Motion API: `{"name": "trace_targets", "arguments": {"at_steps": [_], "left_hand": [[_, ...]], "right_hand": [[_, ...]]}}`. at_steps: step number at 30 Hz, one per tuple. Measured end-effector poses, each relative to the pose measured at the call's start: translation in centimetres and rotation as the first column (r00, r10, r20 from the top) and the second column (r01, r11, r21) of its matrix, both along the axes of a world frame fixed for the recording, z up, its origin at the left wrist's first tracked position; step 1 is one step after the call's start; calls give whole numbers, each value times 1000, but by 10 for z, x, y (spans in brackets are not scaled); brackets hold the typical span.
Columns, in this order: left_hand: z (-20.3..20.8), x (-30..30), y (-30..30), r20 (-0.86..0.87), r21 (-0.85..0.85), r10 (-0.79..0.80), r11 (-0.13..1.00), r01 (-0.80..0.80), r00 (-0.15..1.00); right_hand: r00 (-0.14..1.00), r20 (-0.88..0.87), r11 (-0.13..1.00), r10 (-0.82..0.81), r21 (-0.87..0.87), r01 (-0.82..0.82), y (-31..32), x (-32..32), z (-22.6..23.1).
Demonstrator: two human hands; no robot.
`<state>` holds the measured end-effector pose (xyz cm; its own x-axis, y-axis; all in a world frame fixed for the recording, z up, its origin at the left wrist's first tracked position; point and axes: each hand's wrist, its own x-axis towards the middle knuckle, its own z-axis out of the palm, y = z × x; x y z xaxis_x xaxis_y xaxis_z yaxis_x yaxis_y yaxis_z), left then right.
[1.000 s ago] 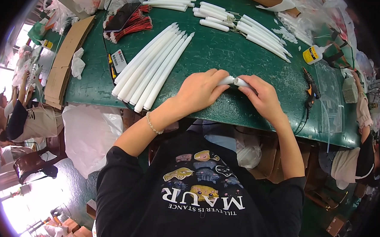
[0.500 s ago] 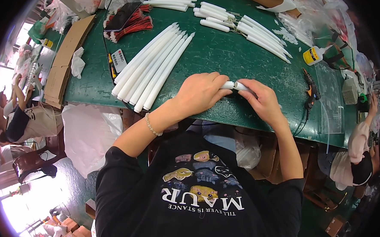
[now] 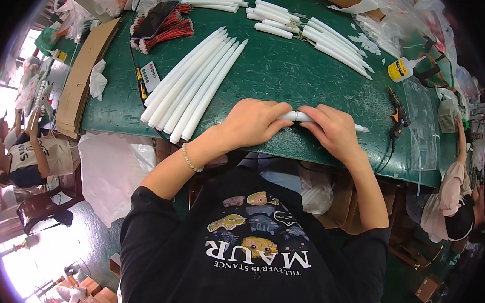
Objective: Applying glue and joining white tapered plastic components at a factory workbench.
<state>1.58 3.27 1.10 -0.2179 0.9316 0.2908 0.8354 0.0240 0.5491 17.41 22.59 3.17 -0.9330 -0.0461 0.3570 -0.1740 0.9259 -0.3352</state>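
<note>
Nr edge of green table (image 3: 279,71), I'm clamping white taper candle (image 3: 289,116) w/ L hand (image 3: 258,122) & R hand (image 3: 334,130), tip (image 3: 362,128) poking past R.

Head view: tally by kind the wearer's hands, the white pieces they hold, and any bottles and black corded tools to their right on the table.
Hands: 2 (left hand, right hand)
White pieces, end to end: 2
Bottle: 1
Corded tool: 1
Total: 6
</note>
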Motion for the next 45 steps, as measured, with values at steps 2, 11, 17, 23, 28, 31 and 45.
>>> {"name": "trace_targets", "arguments": {"at_steps": [2,11,17,23,28,31,45], "left_hand": [[1,2,1,-9,-38,-21,999,21,1000],[-9,-4,4,-12,-92,-121,989,120,993],[-3,-12,10,-16,-110,-156,982,154,988],[-10,-10,10,-43,-106,-145,984,140,988],[-4,-5,0,-70,-53,-104,993,101,992],[11,-4,-10,-33,-79,-36,996,34,999],[33,-2,-104,78,-11,237,971,-237,968]], "right_hand": [[1000,-26,998,-10,54,12,-2,1,-3],[996,27,987,80,134,-83,1,0,-13],[983,117,979,139,131,-154,10,-11,-6],[990,74,982,118,138,-127,7,-8,-10],[998,-20,978,66,199,-61,-5,-2,-4],[987,-141,973,79,225,-46,-1,-3,2],[923,-127,913,363,249,-325,-51,-68,29]]}}
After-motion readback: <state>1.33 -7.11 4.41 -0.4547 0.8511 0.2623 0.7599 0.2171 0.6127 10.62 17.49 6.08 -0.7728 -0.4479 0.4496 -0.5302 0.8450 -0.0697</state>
